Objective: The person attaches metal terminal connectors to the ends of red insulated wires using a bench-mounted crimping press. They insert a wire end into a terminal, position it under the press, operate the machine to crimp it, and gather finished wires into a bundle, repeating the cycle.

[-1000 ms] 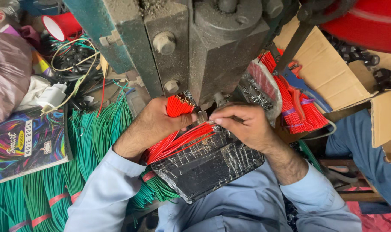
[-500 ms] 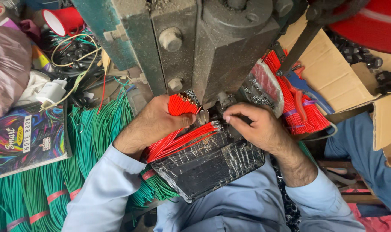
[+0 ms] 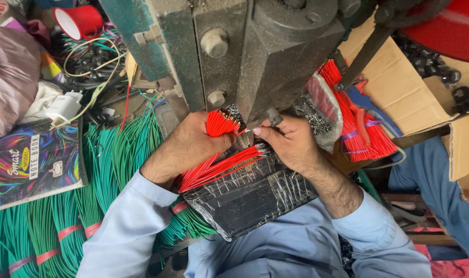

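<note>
Now the left hand [image 3: 193, 146] is clamped round a red wire bundle [image 3: 221, 123], lifted closer under the press [image 3: 275, 56] than a second ago. Right hand [image 3: 291, 141], fingertips pinched together, has moved in beneath the press, apparently feeding one wire.

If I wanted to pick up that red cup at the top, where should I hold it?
Probably grip the red cup around its round side wall, coming from above: it lies tipped over, white mouth facing left, on a tangle of cables.
</note>
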